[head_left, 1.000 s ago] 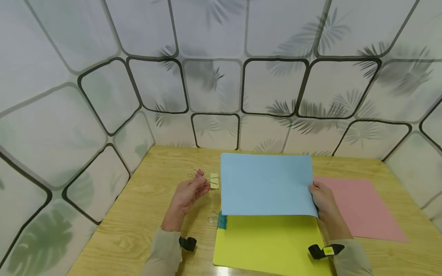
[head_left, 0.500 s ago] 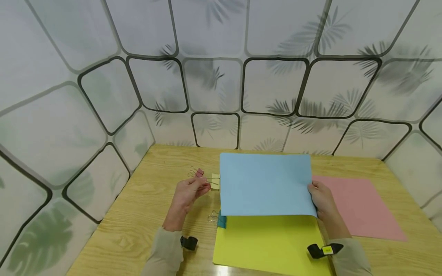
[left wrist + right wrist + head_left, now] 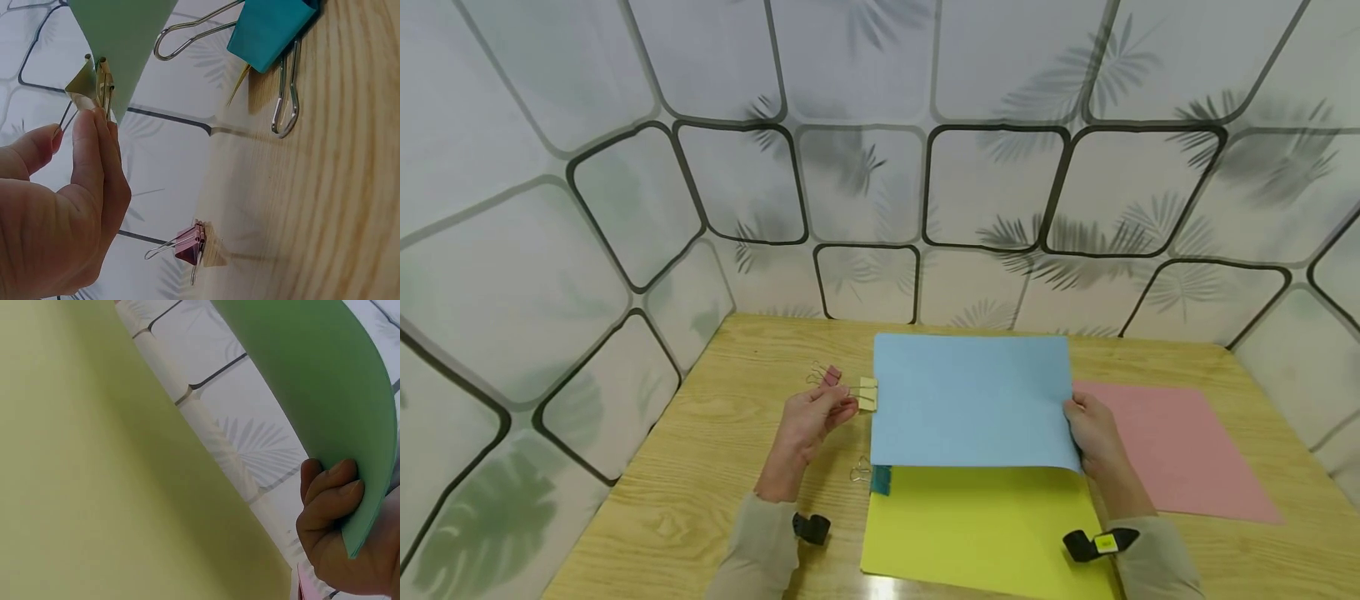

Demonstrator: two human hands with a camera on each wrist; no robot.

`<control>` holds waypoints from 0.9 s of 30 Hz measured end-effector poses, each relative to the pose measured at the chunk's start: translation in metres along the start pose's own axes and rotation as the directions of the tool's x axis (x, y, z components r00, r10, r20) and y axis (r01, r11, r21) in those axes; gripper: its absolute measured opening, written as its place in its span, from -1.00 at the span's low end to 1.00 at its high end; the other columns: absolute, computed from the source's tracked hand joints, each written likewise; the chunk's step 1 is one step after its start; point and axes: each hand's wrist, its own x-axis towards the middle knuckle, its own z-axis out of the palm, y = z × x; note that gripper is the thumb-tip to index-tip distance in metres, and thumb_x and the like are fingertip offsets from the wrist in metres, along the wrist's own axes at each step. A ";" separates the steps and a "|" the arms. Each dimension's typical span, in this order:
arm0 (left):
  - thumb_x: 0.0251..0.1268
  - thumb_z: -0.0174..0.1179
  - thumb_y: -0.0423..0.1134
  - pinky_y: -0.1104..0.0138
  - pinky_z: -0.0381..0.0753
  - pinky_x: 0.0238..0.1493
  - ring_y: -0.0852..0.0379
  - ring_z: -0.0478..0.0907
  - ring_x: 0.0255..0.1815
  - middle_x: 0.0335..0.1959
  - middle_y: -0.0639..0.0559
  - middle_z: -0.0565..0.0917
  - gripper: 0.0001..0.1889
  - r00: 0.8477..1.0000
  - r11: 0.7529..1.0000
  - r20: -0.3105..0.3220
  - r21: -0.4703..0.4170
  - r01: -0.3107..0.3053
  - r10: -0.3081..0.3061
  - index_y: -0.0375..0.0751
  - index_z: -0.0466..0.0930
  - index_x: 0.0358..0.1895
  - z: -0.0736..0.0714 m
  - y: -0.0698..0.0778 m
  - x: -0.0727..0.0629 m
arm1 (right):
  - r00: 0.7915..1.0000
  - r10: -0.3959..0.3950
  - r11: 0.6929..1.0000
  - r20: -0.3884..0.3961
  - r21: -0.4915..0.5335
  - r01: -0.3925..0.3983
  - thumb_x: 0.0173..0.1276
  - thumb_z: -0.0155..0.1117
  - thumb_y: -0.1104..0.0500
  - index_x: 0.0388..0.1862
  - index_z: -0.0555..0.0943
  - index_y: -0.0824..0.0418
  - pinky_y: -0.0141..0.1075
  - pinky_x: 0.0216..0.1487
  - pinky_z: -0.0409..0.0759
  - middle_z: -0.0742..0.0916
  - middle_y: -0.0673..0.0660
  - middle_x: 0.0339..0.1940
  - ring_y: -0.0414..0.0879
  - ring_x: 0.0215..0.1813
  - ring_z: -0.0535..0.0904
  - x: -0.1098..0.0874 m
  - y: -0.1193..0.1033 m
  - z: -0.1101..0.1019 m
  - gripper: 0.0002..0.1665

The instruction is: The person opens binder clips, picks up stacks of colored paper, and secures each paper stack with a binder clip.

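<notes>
The left hand (image 3: 808,414) pinches the yellow clip (image 3: 867,404) at the left edge of the blue sheet (image 3: 970,400), toward the far edge of the worktop (image 3: 715,450); the right hand (image 3: 1096,429) grips the sheet's right edge. Keeping the sheet steady and the clip square to it would likely serve best. The left wrist view shows a green underside (image 3: 131,37), hidden from the head view.

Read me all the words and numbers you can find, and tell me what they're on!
Yellow sticker on the black right wristband: dark marks, too small and blurred to read.
No readable words or numbers on the blue paper, yellow paper, pink paper, yellow clip, teal clip or pink clip.
</notes>
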 end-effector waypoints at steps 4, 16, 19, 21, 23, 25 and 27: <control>0.41 0.19 -0.39 0.42 0.72 -0.23 0.18 0.72 -0.42 -0.46 -0.05 0.72 -0.64 1.000 1.000 -0.008 0.011 -0.006 0.006 -0.71 0.52 0.08 0.001 -0.002 0.001 | 1.000 -0.010 1.000 -0.005 0.004 0.010 0.64 -0.34 0.08 0.52 0.01 0.53 0.19 0.37 0.33 0.20 0.55 0.49 0.33 0.42 0.23 -0.001 -0.001 0.002 -0.32; 0.38 0.21 -0.40 0.44 0.71 -0.28 0.21 0.71 -0.45 -0.46 -0.07 0.72 -0.69 0.998 0.999 -0.058 0.050 -0.017 0.020 -0.70 0.57 -0.03 0.005 -0.003 0.001 | 0.999 -0.053 0.998 -0.009 -0.042 0.052 0.64 -0.32 0.11 0.51 -0.02 0.57 0.21 0.35 0.35 0.22 0.61 0.45 0.39 0.39 0.27 -0.001 -0.003 0.004 -0.32; 0.37 0.23 -0.39 0.44 0.71 -0.29 0.20 0.71 -0.45 -0.46 -0.08 0.72 -0.71 0.998 0.998 -0.062 0.063 -0.026 0.029 -0.67 0.61 -0.07 0.006 -0.003 0.001 | 0.998 -0.057 0.997 -0.009 -0.060 0.057 0.64 -0.32 0.11 0.50 -0.01 0.58 0.17 0.30 0.42 0.26 0.62 0.43 0.38 0.35 0.31 -0.003 -0.005 0.005 -0.32; 0.36 0.23 -0.39 0.44 0.71 -0.29 0.20 0.71 -0.45 -0.46 -0.08 0.72 -0.72 0.998 0.998 -0.062 0.064 -0.029 0.033 -0.65 0.62 -0.09 0.006 -0.004 0.002 | 0.998 -0.059 0.996 -0.012 -0.071 0.058 0.64 -0.31 0.10 0.49 0.01 0.58 0.13 0.25 0.47 0.29 0.61 0.41 0.37 0.32 0.35 -0.004 -0.007 0.006 -0.32; 0.36 0.24 -0.38 0.44 0.71 -0.29 0.20 0.71 -0.44 -0.46 -0.08 0.72 -0.74 0.997 0.997 -0.061 0.065 -0.034 0.038 -0.64 0.63 -0.10 0.006 -0.004 0.002 | 0.998 -0.061 0.995 -0.011 -0.077 0.060 0.63 -0.31 0.09 0.48 0.03 0.57 0.11 0.21 0.51 0.31 0.61 0.40 0.36 0.30 0.37 -0.006 -0.008 0.006 -0.32; 0.36 0.23 -0.39 0.44 0.71 -0.29 0.20 0.71 -0.44 -0.46 -0.07 0.72 -0.75 0.997 0.997 -0.063 0.064 -0.034 0.038 -0.63 0.64 -0.12 0.006 -0.005 0.002 | 0.998 -0.064 0.995 -0.004 -0.077 0.064 0.63 -0.32 0.07 0.49 0.03 0.57 0.12 0.19 0.52 0.30 0.61 0.40 0.37 0.30 0.38 -0.007 -0.009 0.006 -0.32; 0.36 0.24 -0.37 0.44 0.71 -0.28 0.19 0.71 -0.43 -0.45 -0.07 0.72 -0.75 0.997 0.997 -0.065 0.070 -0.033 0.037 -0.62 0.64 -0.12 0.006 -0.005 0.002 | 0.998 -0.065 0.995 0.001 -0.075 0.065 0.63 -0.33 0.07 0.49 0.04 0.56 0.12 0.18 0.52 0.31 0.60 0.40 0.36 0.30 0.38 -0.007 -0.009 0.007 -0.32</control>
